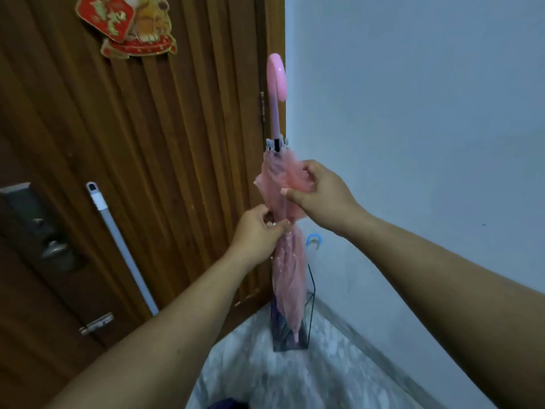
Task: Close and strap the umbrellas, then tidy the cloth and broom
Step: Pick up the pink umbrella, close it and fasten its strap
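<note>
Both of my bare forearms reach forward from the bottom edge toward a pink umbrella (286, 261) held upright, hooked handle up, in the corner between the wooden door (177, 143) and the pale wall (427, 113). My left hand (259, 231) pinches the folded canopy at its waist, fingers closed around the gathered plastic. My right hand (318, 193) grips the bunched upper folds just above. The umbrella's tip points down into a dark wire stand (309, 320) on the marbled floor (265, 373). A small blue hook (313, 239) shows just behind the canopy. A white broom handle (118, 237) leans against the door, well to the left.
</note>
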